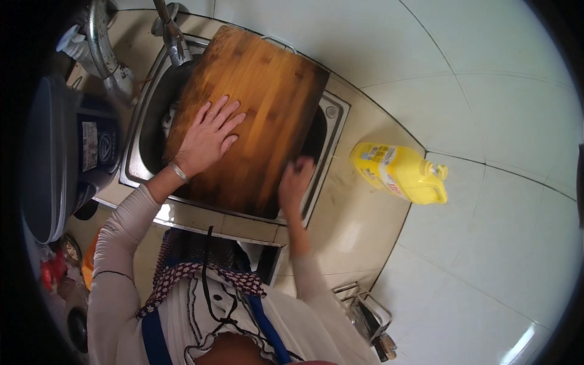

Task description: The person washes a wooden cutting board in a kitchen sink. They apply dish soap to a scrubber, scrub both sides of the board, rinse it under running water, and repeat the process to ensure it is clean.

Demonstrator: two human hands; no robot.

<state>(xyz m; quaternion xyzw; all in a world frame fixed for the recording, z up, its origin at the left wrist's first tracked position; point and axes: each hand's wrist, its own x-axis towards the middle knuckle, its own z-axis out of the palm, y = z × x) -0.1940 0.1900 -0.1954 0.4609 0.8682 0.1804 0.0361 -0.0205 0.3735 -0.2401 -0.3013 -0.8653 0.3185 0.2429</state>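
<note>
A wooden cutting board [269, 109] with darkened edges lies across a stainless steel sink [336, 119]. My left hand [207, 137] rests flat on the board's face, left of its middle, with the fingers spread. At the board's lower right edge is my right hand [294, 185], blurred and with curled fingers. Whether anything is inside that hand is hidden. A metal handle [280, 43] shows at the board's far end. Much of the basin is covered by the board.
A chrome faucet [178, 50] hangs over the sink's upper left. A large dark blue bucket [98, 141] stands at left. On the counter at right is a yellow detergent jug [397, 173] with a pump. A metal rack [365, 305] holding knives sits at lower right.
</note>
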